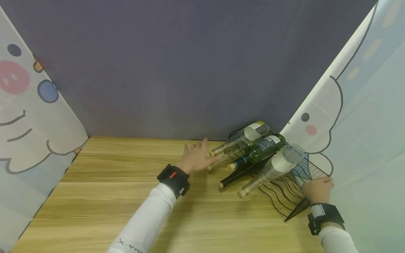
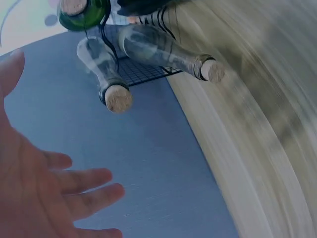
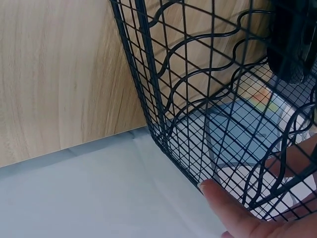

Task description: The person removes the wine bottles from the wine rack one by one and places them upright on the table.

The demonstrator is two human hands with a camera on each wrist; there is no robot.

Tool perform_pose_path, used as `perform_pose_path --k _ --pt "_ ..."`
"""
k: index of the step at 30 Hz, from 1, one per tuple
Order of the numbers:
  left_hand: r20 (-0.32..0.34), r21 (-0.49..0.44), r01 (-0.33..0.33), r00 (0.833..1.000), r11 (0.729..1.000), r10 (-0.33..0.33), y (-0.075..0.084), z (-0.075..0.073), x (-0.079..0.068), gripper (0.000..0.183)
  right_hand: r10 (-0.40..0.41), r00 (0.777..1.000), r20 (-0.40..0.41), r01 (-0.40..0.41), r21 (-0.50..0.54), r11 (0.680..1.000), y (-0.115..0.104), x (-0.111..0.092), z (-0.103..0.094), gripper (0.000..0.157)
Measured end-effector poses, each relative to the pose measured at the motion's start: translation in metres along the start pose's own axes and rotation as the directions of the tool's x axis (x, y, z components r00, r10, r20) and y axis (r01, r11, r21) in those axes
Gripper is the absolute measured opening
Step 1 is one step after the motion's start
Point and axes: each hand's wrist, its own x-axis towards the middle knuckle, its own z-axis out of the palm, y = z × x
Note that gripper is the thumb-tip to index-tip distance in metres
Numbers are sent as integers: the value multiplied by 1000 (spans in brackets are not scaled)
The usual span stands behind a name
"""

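A black wire wine rack (image 1: 294,182) stands at the right of the table, holding several corked bottles on two levels. On top lie a clear bottle (image 1: 248,135) at the back, a green bottle (image 1: 265,147) and another clear bottle (image 1: 280,163) in front. A dark bottle (image 1: 234,175) and a further clear bottle lie lower. My left hand (image 1: 197,157) is spread beside the back bottles' necks, holding nothing; in the left wrist view it is apart from the corks. My right hand (image 1: 317,189) grips the rack's right end, the thumb and fingers on opposite sides of the mesh (image 3: 198,124).
The wooden table (image 1: 110,182) meets a dark grey wall (image 1: 190,70) at the back, close behind the rack. Printed curtains hang at both sides; the right one (image 1: 373,158) is close to the rack and the right hand.
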Motion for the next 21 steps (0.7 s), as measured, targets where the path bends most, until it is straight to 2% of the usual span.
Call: perform_pose_path --k 2,5,8,12,16,19,21 --pt "-16 -3 1 1000 1000 -2 -2 -4 8 91 118 993 1 -117 159 980 -3 0 0 80" --pt "-27 34 -1 1000 999 2 -2 -9 17 83 218 976 -3 -210 258 943 -8 0 -2 91" --pt "-41 97 -25 999 995 29 5 -11 26 79 257 966 -7 -247 261 933 -11 0 -4 92" --pt "-45 146 -81 995 986 89 19 -15 35 72 323 946 26 -317 282 906 -13 1 -6 92" --pt "41 80 -101 994 992 98 26 -14 41 68 355 932 72 -360 286 888 -14 1 -4 92" --pt "128 1 -75 989 997 74 27 -7 44 69 358 928 100 -371 276 886 -14 0 -2 93" --pt "161 -26 -57 985 998 60 27 0 45 69 362 926 105 -377 269 886 -13 -1 0 93"
